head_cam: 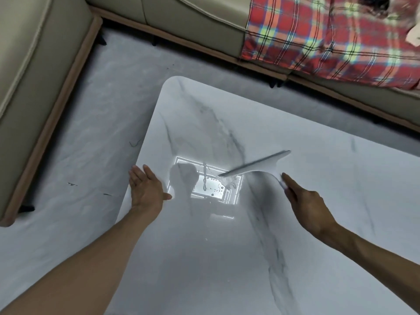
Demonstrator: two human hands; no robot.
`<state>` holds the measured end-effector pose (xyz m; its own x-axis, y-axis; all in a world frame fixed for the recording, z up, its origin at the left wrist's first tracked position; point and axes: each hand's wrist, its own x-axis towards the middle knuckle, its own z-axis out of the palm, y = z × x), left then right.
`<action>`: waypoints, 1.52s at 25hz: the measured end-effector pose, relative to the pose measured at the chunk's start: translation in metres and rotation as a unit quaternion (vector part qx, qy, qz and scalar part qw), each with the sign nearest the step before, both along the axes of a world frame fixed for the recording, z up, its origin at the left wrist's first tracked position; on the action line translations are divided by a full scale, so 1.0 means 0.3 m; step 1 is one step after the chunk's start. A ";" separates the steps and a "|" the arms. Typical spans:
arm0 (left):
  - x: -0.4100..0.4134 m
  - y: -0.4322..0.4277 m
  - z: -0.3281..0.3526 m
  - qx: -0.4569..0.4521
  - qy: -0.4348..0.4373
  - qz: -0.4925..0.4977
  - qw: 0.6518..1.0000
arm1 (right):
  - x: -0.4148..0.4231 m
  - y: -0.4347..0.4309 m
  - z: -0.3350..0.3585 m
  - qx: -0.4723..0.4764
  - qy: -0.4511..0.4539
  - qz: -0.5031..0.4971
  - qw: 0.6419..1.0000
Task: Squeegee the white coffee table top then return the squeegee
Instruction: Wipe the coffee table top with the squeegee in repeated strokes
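The white marble-veined coffee table top [295,223] fills the lower right of the head view. A white squeegee [256,165] lies with its blade on the table, blurred, its left tip in a patch of water drops [216,187] where a ceiling light is mirrored. My right hand [306,205] is closed on the squeegee's handle, index finger stretched along it. At the table's left edge, my left hand [146,189] rests flat with its fingers apart and holds nothing.
A beige sofa [34,87] wraps around the left and the back, close to the table. A red plaid blanket [329,35] hangs over the sofa at the upper right. Grey marbled floor [91,137] shows between sofa and table.
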<state>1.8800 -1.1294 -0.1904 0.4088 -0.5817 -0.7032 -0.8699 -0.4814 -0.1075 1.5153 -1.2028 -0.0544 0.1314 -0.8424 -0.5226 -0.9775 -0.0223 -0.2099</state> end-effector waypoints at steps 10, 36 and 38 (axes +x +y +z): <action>-0.013 0.048 0.107 -0.069 0.039 -0.007 0.997 | 0.184 -0.326 -0.130 -0.030 -0.059 -0.181 0.981; -0.114 0.144 0.027 0.029 0.036 -0.096 0.994 | 0.171 0.072 -0.154 0.045 -0.031 0.221 0.974; -0.118 0.136 0.023 0.033 0.042 -0.081 0.995 | 0.016 0.140 -0.105 0.085 0.027 0.246 0.965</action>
<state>1.8445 -1.0887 -0.1835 0.2516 -0.5868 -0.7696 -0.9429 -0.3280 -0.0582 1.5201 -1.1609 -0.0860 0.4621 -0.5866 -0.6651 -0.8671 -0.4562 -0.2001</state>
